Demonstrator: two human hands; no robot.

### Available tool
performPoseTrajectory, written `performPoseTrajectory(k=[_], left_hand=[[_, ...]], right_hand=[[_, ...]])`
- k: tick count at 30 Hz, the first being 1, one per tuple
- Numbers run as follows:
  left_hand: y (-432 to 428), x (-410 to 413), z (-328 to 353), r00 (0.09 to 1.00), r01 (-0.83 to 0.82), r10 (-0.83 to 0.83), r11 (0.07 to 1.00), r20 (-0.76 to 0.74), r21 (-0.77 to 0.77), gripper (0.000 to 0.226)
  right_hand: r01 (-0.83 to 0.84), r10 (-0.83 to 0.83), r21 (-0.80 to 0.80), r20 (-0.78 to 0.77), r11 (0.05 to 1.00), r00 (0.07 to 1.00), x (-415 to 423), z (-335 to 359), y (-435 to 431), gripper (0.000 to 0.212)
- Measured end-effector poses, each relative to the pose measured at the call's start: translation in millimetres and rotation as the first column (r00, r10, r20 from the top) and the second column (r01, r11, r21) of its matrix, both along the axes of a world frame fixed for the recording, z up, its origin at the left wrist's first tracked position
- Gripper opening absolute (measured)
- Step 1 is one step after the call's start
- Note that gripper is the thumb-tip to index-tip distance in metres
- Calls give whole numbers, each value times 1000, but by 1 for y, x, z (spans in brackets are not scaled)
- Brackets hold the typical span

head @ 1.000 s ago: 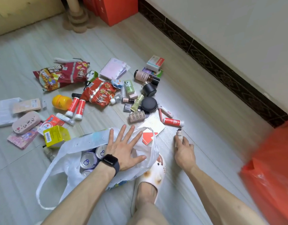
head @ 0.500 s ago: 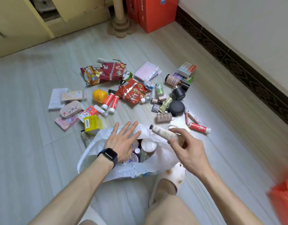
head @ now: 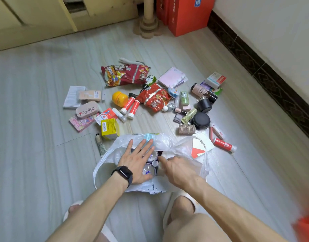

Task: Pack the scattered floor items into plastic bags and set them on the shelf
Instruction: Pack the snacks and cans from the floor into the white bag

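Note:
A white plastic bag (head: 105,165) lies open on the floor in front of me, with purple drink cans (head: 149,169) inside. My left hand (head: 138,163) rests flat over the opening, fingers spread on the cans. My right hand (head: 178,170) reaches into the bag from the right, curled over a pale bottle (head: 161,170) that is mostly hidden. Beyond the bag lie scattered items: red snack bags (head: 125,75), two red tubes (head: 131,106), a yellow box (head: 109,128), a black round case (head: 200,120), a pink notebook (head: 173,77) and another red tube (head: 223,144).
Red cartons (head: 188,14) and a post's base (head: 148,27) stand at the back by a yellow cabinet (head: 36,20). A wall with dark skirting (head: 272,74) runs along the right. An orange bag (head: 305,227) shows at the lower right. My slippered foot (head: 181,205) is behind the bag.
My right hand picked the pale bottle off the floor, carried it over the bag and lowered it inside. My left hand stayed on the bag. My view tilted up.

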State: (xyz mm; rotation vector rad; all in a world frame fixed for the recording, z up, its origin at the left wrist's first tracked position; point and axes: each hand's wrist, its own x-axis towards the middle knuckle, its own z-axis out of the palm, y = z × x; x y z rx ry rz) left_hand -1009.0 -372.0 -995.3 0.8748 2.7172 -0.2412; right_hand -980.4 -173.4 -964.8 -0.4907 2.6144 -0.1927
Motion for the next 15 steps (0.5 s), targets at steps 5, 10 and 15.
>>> performPoseTrajectory(k=[5, 10, 15], left_hand=[[4, -7, -2, 1000, -26, 26, 998, -14, 52, 106], [10, -26, -4, 995, 18, -4, 990, -103, 139, 82], [13, -30, -11, 995, 31, -16, 988, -101, 149, 75]], right_hand=[[316, -320, -434, 67, 844, 945, 3, 6, 14, 28], [650, -883, -751, 379, -117, 278, -13, 23, 71, 3], [940, -899, -324, 435, -110, 44, -37, -50, 119, 58]])
